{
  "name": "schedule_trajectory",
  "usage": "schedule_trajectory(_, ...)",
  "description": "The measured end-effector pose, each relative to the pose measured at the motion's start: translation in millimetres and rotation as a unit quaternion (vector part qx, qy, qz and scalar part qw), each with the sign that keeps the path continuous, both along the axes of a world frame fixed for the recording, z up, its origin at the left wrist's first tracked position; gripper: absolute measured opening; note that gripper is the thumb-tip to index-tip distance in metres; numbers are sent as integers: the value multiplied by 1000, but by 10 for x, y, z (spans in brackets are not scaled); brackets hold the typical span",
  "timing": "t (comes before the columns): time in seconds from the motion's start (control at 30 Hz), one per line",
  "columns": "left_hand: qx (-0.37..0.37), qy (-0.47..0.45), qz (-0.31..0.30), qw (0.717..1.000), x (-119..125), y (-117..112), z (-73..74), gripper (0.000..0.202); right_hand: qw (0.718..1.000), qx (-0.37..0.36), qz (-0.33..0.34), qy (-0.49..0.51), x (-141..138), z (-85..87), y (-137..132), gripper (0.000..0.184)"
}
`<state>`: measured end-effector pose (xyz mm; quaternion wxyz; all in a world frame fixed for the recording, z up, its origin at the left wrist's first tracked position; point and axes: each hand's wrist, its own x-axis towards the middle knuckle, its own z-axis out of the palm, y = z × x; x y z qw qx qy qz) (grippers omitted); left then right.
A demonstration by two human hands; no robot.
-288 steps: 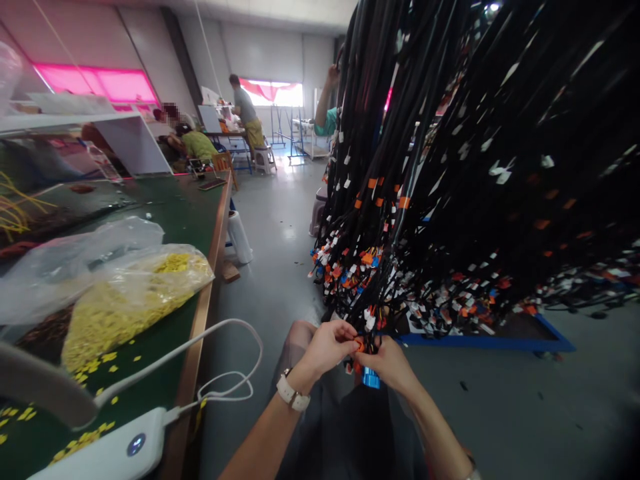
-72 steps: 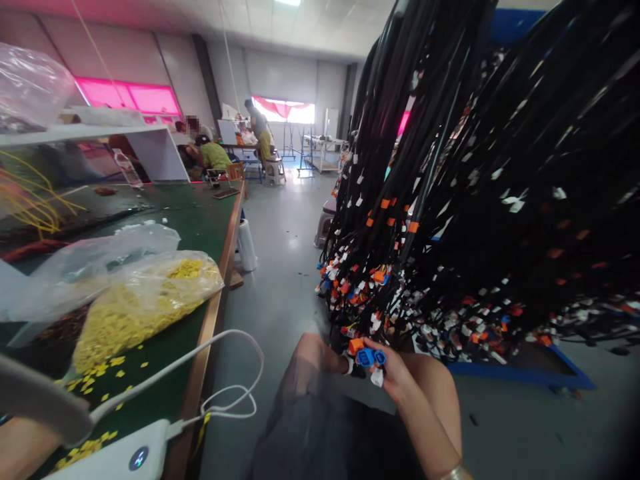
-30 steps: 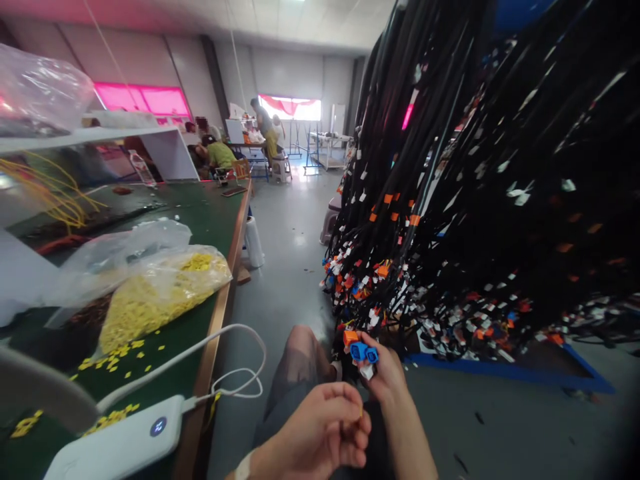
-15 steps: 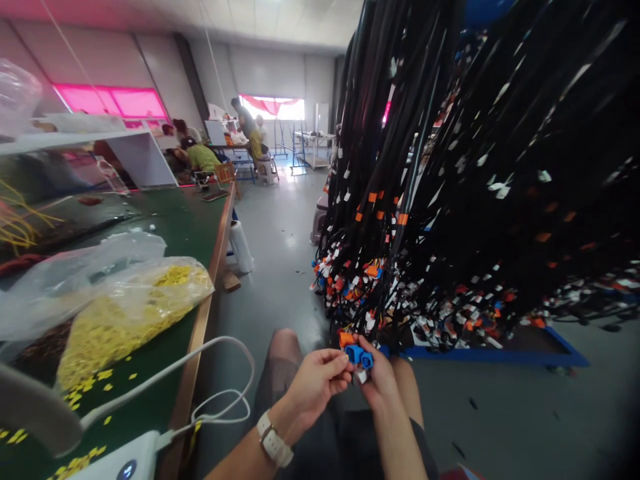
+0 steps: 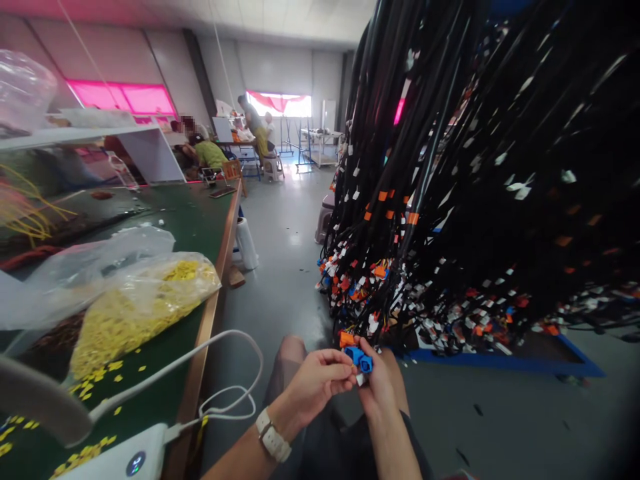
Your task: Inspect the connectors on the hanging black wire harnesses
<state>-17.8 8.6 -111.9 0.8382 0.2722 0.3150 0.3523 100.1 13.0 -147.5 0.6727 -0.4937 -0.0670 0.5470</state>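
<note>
Right hand [image 5: 380,380] curled around two blue connectors [image 5: 366,364], the worker in front of me has them held up above the lap. Thumb and fingers of the left hand [image 5: 325,373] are bunched against the front of the blue pair; I can't tell from here whether they grip it or pinch something small. An orange connector [image 5: 347,339] sits just beyond the blue ones, and a white connector [image 5: 361,379] pokes out beneath. A white watch [image 5: 273,437] circles the left wrist.

Close ahead and to the right hangs a thick curtain of black cables [image 5: 390,153], its lower ends crowded with orange, white, red and blue pieces over a blue-edged tray [image 5: 525,367]. Over on the left, a green table [image 5: 195,223] carries a clear bag of yellow pieces [image 5: 115,327], more of them scattered loose, and a white power bank [image 5: 117,460] with its cable [image 5: 245,333] looping past the edge. Farther back, a person in green [image 5: 210,155] sits near another standing [image 5: 257,127].
</note>
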Motion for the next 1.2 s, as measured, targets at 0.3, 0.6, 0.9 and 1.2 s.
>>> schedule_trajectory(0.3, 50, 58, 23, 997, 38, -40, -30, 31, 997, -11, -10, 70, -28, -7, -7, 24)
schedule_trajectory(0.6, 78, 96, 21, 992, 33, -69, 41, 32, 998, -7, -67, 11, -81, 118, -47, 24)
schedule_trajectory(0.9, 185, 257, 48, 947, 97, -114, 49, 19, 996, -18, -82, -9, -99, 95, -115, 24)
schedule_trajectory(1.2, 213, 302, 61, 927, 108, -125, 41, 15, 996, -14, -91, -4, -166, 119, -109, 22)
